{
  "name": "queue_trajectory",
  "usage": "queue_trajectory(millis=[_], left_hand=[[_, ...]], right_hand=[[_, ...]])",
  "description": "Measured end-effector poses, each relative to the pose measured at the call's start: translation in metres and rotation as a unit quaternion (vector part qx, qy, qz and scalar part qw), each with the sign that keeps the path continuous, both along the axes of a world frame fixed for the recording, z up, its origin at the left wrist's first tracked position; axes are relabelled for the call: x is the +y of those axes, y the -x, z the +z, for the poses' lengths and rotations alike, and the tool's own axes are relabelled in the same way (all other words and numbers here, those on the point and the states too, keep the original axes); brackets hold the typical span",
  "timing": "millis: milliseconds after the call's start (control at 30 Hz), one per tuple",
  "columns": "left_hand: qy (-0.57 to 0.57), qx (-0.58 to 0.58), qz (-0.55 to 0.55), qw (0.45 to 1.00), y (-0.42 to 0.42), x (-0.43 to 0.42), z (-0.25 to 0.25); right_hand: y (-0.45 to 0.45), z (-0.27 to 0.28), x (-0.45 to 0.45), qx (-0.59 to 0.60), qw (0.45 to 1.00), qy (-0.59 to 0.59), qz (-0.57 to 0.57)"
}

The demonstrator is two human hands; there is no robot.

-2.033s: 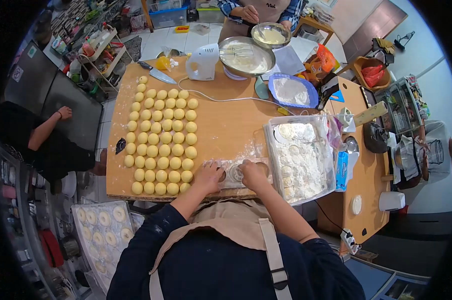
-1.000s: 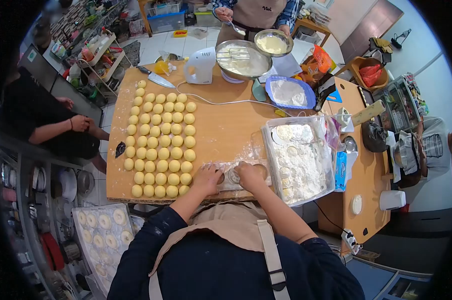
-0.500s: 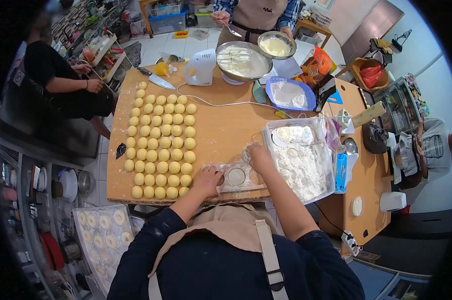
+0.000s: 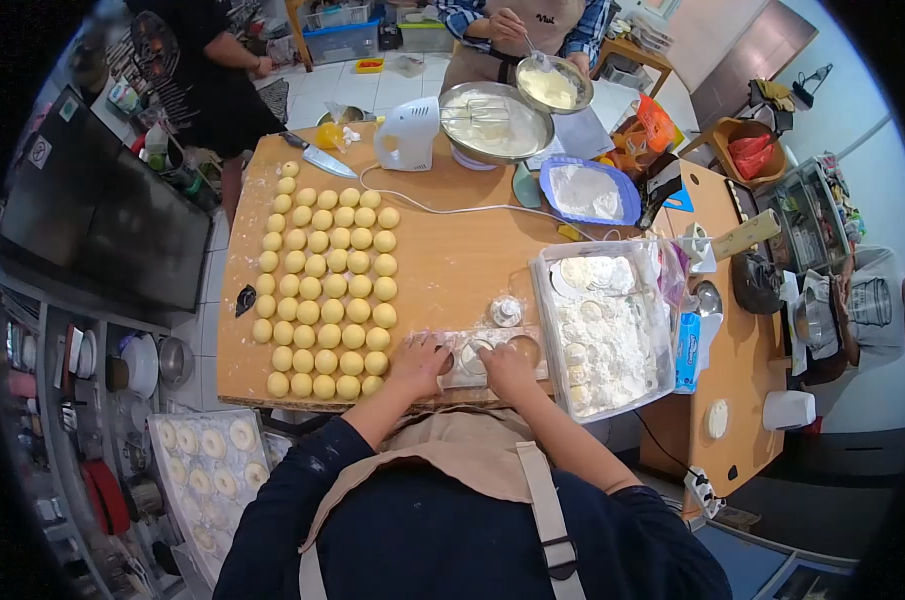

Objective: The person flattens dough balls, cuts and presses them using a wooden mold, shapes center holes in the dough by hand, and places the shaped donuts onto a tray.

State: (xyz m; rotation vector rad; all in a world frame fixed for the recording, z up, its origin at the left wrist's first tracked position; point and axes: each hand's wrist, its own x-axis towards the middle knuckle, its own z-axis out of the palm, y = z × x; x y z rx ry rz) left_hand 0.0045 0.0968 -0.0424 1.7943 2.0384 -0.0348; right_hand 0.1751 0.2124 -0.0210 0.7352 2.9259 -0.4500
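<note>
Floured translucent holed strip [image 4: 462, 380], lower centre of frame, pressed by spread left hand [image 4: 420, 365]; white round dough disc [image 4: 475, 356] in middle hole touched by right hand [image 4: 509, 370], pinch unclear; loosening likely underway, gentle edge-lift needed.

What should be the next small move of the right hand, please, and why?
Perhaps the right hand should ease the pale round piece out of the board: its fingers are at that piece's edge, the left hand rests at the board's left end, and the white press stands apart on the table.
</note>
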Motion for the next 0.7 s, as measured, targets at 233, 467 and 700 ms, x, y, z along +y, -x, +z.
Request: queue_trajectory(millis=[233,467,700], left_hand=[[0.038,-0.015,0.001,0.999,0.0,0.001,0.006],[0.026,-0.016,-0.01,0.999,0.0,0.001,0.006],[0.049,-0.05,0.01,0.998,-0.007,0.011,0.014]], right_hand=[[0.002,0.003,-0.003,-0.011,0.998,-0.049,0.024],[0.006,-0.011,-0.002,-0.035,0.998,-0.043,0.028],[0.007,0.004,0.005,-0.021,0.997,0.023,-0.071]])
